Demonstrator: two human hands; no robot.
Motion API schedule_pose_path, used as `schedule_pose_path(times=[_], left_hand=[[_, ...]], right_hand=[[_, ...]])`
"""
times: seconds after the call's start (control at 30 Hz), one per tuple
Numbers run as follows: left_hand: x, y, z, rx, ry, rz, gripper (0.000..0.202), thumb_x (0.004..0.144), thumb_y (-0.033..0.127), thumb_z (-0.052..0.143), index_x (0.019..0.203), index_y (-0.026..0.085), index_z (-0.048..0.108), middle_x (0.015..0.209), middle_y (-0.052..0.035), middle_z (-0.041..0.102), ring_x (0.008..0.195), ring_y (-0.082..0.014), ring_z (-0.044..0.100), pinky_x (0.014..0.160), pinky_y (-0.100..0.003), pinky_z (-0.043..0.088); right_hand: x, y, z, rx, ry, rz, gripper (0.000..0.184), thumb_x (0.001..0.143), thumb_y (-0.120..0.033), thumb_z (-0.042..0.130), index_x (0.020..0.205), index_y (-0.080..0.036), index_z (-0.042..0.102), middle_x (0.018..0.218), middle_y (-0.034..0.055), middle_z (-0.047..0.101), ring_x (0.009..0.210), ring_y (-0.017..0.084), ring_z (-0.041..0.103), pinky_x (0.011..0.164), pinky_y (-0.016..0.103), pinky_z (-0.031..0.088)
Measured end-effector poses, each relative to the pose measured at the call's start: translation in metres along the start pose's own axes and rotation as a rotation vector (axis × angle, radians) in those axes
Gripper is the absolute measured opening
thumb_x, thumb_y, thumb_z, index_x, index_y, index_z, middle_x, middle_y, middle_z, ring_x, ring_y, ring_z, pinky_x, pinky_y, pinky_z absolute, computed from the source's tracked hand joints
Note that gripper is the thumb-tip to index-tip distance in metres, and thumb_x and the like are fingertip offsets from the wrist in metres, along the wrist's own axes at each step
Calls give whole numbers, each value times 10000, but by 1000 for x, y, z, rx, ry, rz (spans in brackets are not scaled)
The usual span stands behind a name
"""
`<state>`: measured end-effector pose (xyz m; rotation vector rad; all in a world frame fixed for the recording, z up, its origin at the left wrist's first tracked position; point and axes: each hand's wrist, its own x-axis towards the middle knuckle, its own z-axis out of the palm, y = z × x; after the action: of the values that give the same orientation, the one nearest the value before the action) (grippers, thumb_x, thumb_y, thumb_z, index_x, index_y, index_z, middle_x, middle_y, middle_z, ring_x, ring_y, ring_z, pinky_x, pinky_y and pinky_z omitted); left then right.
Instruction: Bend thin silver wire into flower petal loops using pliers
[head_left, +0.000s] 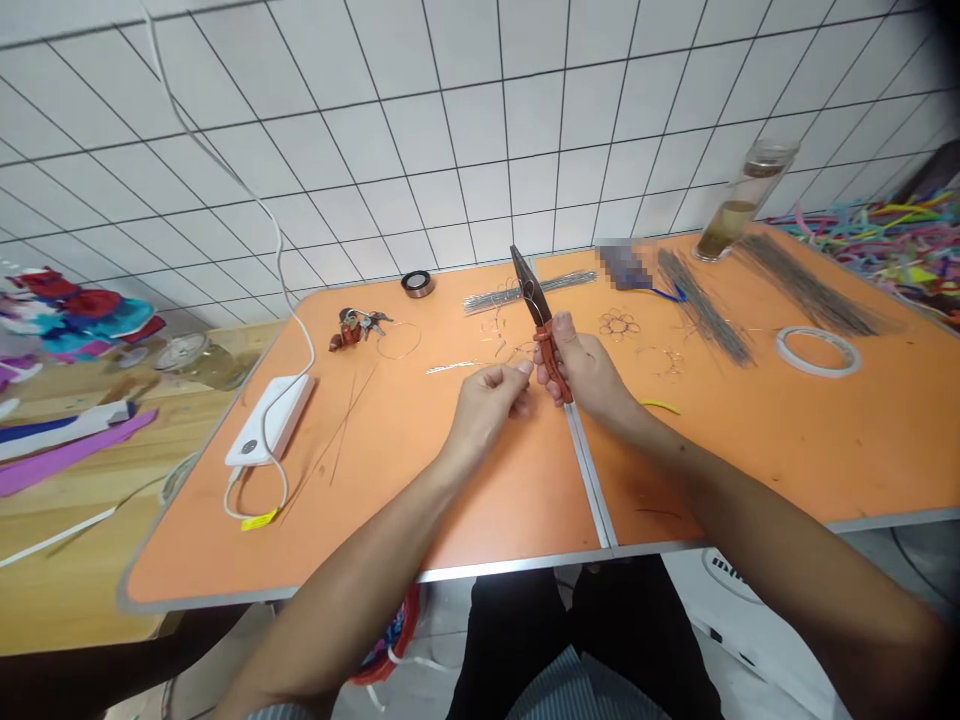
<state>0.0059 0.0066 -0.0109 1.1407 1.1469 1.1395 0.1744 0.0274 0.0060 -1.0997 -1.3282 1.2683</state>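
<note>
My right hand (pixel 586 368) is closed around the red handles of a pair of pliers (pixel 534 300), whose dark jaws point up and away over the orange table (pixel 420 480). A thin wire (pixel 529 292) is caught at the jaws. My left hand (pixel 491 395) pinches the near end of that thin wire just left of the plier handles. Both hands hover above the table's centre seam. Small wire loops and flower shapes (pixel 619 324) lie flat just beyond them.
A white power bank (pixel 271 420) with cable lies at the left. A bunch of keys (pixel 352 328), a roll of dark tape (pixel 417 284), bundles of straight wire (pixel 705 310), a white tape ring (pixel 817 350) and a glass jar (pixel 739 205) sit farther back. Coloured pipe cleaners (pixel 900 240) are piled at far right.
</note>
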Motion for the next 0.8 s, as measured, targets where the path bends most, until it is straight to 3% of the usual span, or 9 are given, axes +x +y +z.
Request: schedule_pose_path(times=[0.13,0.27,0.37,0.43,0.6,0.8], left_hand=[[-8,-9,19,-170,-181,-27,612,773,738,907,915,169,729,938,-75,763,909,-193,732,868,-315,586],[-12,-16,33,-488,-274,-125,760,646,744,984,1142,238,710,1106,-65,785,1202,-285,741,1041,-419,597],[-14,-17,39,-614,-149,-133,683,708,621,1009,1183,259,678,1259,-57,761,1427,-325,656,1191,-477,522],[-14,-18,41,-587,-39,-82,629,736,523,1020,1148,244,637,1253,-51,742,1454,-304,634,1248,-470,470],[-11,-26,43,-502,114,-20,523,855,371,969,1105,226,534,1257,-67,718,1348,-265,693,1122,-376,548],[-12,-27,51,-399,184,19,386,1033,501,770,1217,227,572,1525,-67,645,1454,-294,650,1046,-367,589]], right_hand=[[-1,0,10,49,30,-53,829,896,-1023,455,991,-227,668,761,18,665,531,148,584,454,290,480],[-4,5,27,87,20,-103,781,960,-970,441,897,-222,658,795,31,672,664,157,640,655,303,559],[1,18,39,96,39,-113,760,987,-953,413,892,-238,649,759,14,623,657,161,622,653,314,547],[6,28,47,36,50,-43,758,973,-963,434,938,-242,664,754,17,613,712,194,665,664,334,569],[15,46,58,-20,45,9,790,1000,-941,431,1080,-195,682,877,66,645,934,263,749,722,335,597],[17,58,59,2,74,-72,763,1054,-876,402,1090,-169,685,891,64,641,862,218,754,725,320,592]])
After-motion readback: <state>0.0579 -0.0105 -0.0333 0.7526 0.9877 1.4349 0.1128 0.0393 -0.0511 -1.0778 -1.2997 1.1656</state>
